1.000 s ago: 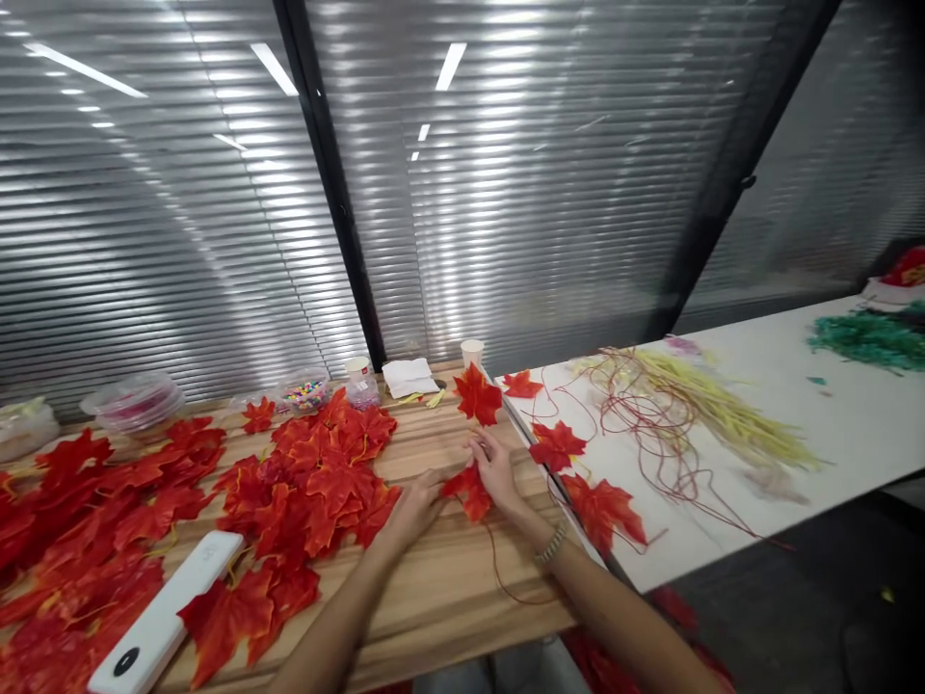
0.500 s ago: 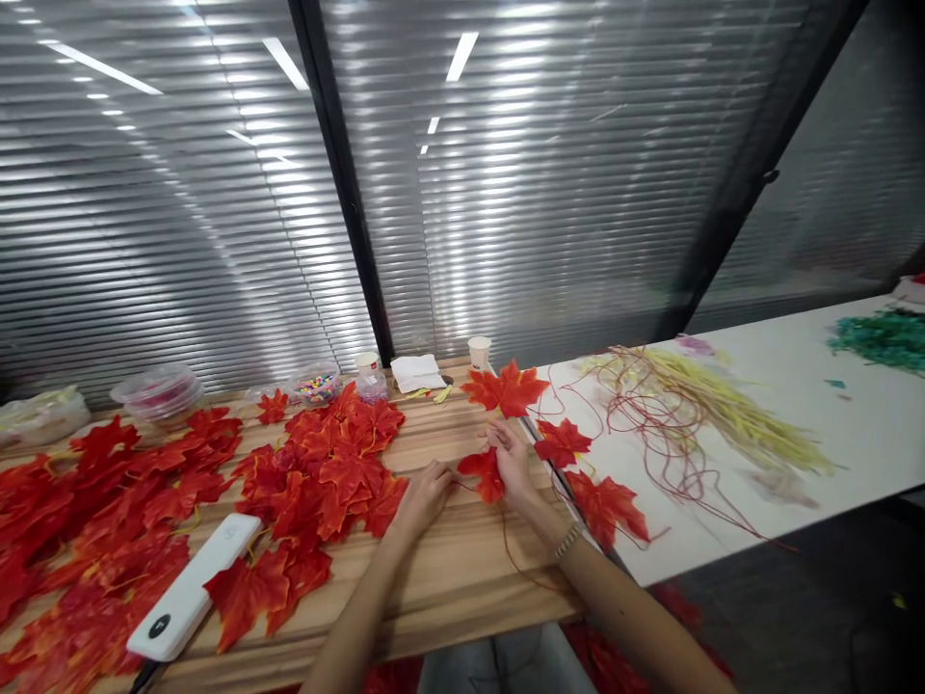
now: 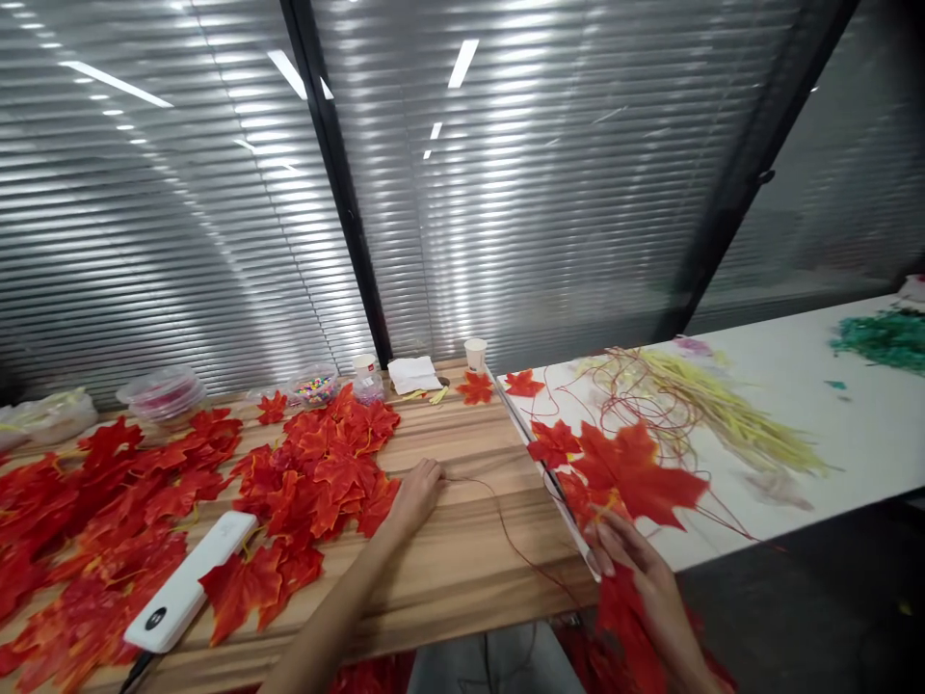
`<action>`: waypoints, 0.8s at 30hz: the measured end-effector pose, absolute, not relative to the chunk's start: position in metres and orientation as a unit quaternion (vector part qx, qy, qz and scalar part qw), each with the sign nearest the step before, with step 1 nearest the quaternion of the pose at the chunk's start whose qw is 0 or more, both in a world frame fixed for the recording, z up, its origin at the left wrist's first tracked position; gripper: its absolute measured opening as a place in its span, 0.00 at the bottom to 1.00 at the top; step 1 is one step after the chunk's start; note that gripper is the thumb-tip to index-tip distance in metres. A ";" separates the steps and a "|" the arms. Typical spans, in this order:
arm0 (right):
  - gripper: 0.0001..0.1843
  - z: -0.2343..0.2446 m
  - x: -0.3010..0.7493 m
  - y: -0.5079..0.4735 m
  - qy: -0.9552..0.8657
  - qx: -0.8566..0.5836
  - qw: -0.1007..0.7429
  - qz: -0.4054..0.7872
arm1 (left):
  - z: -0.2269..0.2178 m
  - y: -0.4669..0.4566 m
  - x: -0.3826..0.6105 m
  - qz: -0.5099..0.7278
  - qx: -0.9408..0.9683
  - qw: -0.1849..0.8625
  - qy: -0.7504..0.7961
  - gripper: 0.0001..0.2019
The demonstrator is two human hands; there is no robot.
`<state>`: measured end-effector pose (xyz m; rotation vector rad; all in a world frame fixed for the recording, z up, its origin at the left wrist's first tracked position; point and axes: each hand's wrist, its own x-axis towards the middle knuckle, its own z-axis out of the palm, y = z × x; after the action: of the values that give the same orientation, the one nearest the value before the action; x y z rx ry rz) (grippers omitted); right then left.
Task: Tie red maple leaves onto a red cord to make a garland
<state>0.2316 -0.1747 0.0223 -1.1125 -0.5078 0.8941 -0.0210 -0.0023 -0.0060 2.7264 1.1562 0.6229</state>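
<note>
Right hand [image 3: 636, 564] is down at the near edge where the wooden table [image 3: 462, 569] meets the white table [image 3: 780, 386], fingers pinched around the base of a big red maple leaf [image 3: 636, 472], holding it up over that seam. Left hand [image 3: 413, 492] rests in the middle of the wooden table, fingers curled at the end of a thin red-brown wire [image 3: 506, 525]; whether it truly pinches the wire I cannot tell.

That leaf looks like fabric: featherweight, floppy at the lobes, nothing to break. Best taken right where it is held, at the stem end, since the blade would likely crumple or fold. The wire looks springy and thin, likely to slip through loose fingers.

Counting now: two small paper cups [image 3: 475, 353] at the far edge, one folded white tissue [image 3: 411, 374] between them, one white power bank [image 3: 189, 583] near the front-left edge, a tub of coloured beads [image 3: 312, 388]. Loose leaves beyond the held one: two small ones by the right cup, two more visible beside the held one on the white table. The red pile of leaves [image 3: 318, 472] on the left is too tangled to count. Yellow stems [image 3: 723, 414] lie heaped on the white table.
</note>
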 end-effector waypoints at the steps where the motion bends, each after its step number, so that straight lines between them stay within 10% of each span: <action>1: 0.22 0.015 0.236 -0.181 -0.220 -0.499 0.731 0.411 | -0.007 -0.003 -0.022 0.210 0.897 0.058 0.385 0.07; 13: 0.19 0.092 0.167 -0.030 -0.344 -0.316 0.692 0.550 | -0.003 -0.010 -0.030 0.270 0.870 0.129 0.391 0.05; 24: 0.17 0.018 0.135 0.025 -0.307 -0.267 0.657 0.634 | 0.009 -0.018 -0.036 0.388 0.816 0.103 0.415 0.08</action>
<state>0.1351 0.0250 0.0179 -0.6053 -0.6965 1.4370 -0.0361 -0.0177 0.0094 2.4084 1.2257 1.1456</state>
